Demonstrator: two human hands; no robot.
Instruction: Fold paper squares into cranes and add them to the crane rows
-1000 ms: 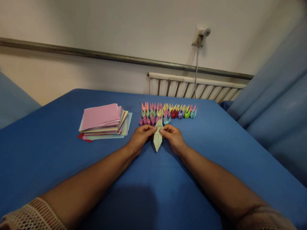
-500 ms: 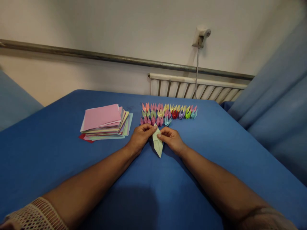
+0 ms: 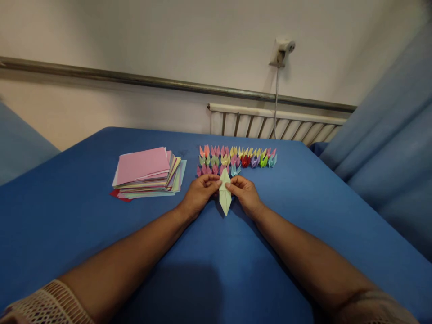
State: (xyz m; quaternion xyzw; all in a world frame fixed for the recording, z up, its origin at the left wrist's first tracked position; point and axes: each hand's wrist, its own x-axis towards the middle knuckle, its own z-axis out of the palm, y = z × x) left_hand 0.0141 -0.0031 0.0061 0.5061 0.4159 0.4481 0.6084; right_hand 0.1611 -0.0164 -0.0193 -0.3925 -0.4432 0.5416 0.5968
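1. Left hand [image 3: 199, 191]: fingers curled in, with the thumb and fingertips pinched on the left edge of the pale green folded paper [image 3: 225, 198], near its upper end.
2. Right hand [image 3: 245, 191]: closed in the same way, pinching the right edge of the same piece from the 3 o'clock side. Neither hand holds anything else.
3. Pale green folded paper: a long, narrow, pointed shape held between the two hands. Its lower tip points to 6 o'clock, close over the blue table [image 3: 303, 216]; whether the tip touches the cloth cannot be told.
4. Folded paper figures [image 3: 236, 159]: many small, multicoloured pieces stand in close rows just beyond the fingertips, at 12 o'clock of the held piece. The row nearest the hands looks shorter than the rows behind it.
5. Stack of coloured sheets [image 3: 146, 173]: flat and loosely squared with a pink sheet on top, at 10 o'clock of the hands and well apart from them.
6. Assessment: a good number of figures appear complete. The held piece looks part-folded, flatter and longer than the finished ones. The stack suggests much paper remains unfolded.
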